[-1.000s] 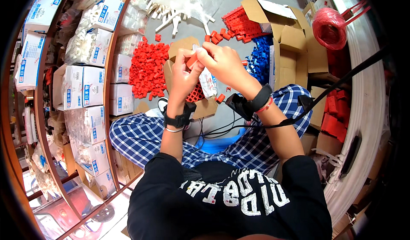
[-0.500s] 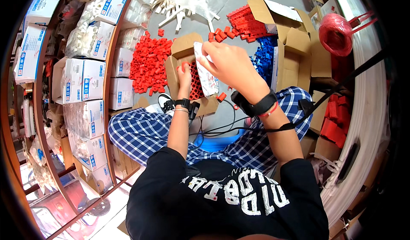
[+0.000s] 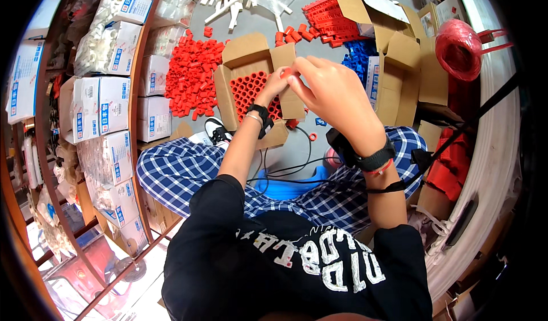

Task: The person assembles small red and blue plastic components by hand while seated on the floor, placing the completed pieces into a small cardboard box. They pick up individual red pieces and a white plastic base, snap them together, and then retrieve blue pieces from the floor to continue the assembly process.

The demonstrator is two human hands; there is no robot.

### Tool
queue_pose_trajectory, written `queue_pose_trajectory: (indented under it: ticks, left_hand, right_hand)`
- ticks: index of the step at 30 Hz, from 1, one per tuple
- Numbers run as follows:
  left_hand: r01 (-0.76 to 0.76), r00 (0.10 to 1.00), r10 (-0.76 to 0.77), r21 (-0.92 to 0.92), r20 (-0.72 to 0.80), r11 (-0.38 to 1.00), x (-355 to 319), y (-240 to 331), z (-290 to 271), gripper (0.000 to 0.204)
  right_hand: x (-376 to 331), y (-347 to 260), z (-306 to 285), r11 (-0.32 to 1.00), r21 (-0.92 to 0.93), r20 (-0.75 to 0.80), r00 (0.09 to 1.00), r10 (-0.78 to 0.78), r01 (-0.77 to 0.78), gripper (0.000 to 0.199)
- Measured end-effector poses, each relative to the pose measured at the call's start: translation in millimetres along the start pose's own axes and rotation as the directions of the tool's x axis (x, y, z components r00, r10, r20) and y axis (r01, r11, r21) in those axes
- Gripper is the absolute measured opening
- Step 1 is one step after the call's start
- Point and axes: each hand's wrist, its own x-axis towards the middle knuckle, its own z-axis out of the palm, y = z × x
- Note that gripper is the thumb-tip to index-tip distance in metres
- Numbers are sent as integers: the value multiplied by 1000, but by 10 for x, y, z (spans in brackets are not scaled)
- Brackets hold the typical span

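My left hand (image 3: 274,87) reaches over the near right part of an open cardboard box (image 3: 242,49), its fingers closed on a small red pipe fitting (image 3: 286,73). Against the same fitting rest the pinched thumb and fingers of my right hand (image 3: 328,87), just above the box's right flap (image 3: 292,95). Short red tubular fittings (image 3: 248,89) stand on end inside the box, packed side by side with their round openings up. My left forearm and hand cover some of them.
A loose heap of red fittings (image 3: 194,72) lies left of the box. Blue fittings (image 3: 358,61) and another open carton (image 3: 394,87) are at the right. White pipe pieces (image 3: 225,7) lie at the far side. Shelves of white boxes (image 3: 103,107) line the left. Black cables (image 3: 285,169) cross near my legs.
My left hand has moved right with the red fitting, meeting my right hand. The box's right flap, with its white printed side showing before, now stands with its brown side visible.
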Motion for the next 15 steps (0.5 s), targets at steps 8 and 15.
queue_pose_trajectory:
  ticks: [8,15]
  left_hand:
    - [44,992,-54,-87,-112,995,682,-641,-337,43]
    - [74,906,96,378,-412,923,878,-959,-975,45]
  right_hand:
    - [-35,202,-91,993,26,28,993,113,-113,13]
    - [76,65,-120,997,60,55,997,51,-54,14]
